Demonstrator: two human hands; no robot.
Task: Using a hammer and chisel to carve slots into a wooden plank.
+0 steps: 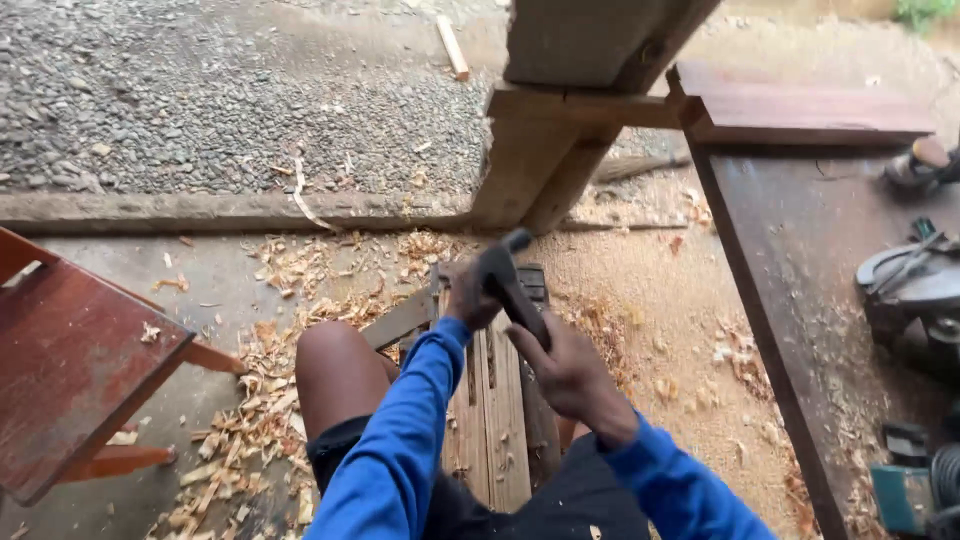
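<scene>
- Left hand [470, 297] wrapped tight round the front of a dark plane [508, 285].
- Right hand [565, 365] gripping the back of it.
- Plane sitting on the far end of some planks [495, 400], between the knees.
- Lots of shavings [265, 400] on the floor already, so probably much planing done; how much wood left, hard to tell.

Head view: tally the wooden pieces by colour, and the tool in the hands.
Dark red wooden pieces: 2, a stool and a board
Pale planks: 1 stack
Dark hand tool: 1, held by left hand and right hand
Total: 4
</scene>
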